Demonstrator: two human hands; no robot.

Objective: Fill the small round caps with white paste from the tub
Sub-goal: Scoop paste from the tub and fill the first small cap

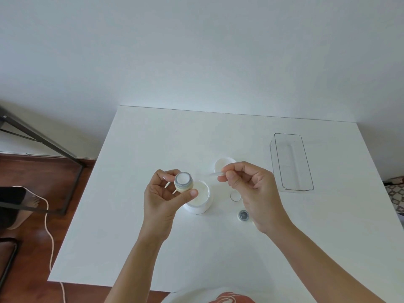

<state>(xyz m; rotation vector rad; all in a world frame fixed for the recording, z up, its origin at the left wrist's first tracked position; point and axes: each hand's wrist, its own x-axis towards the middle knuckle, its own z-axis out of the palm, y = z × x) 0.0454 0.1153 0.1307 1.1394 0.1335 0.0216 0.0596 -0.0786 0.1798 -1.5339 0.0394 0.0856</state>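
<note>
My left hand (162, 194) holds a small round cap (183, 182) between thumb and fingers, just above the open white tub (202, 200). The cap has a grey rim and white paste inside. My right hand (251, 186) pinches a thin clear spatula (215, 173) whose tip points left toward the cap, a short gap away. The tub holds white paste and stands on the white table (153, 149). A second small cap (243, 214) with a grey inside lies on the table under my right wrist.
The tub's white lid (223, 164) lies upside down behind my right hand. A small clear disc (235, 196) lies near the tub. A clear plastic box (291, 161) stands at the right. Left of the table are a dark metal frame (43, 138) and a cord (51, 237).
</note>
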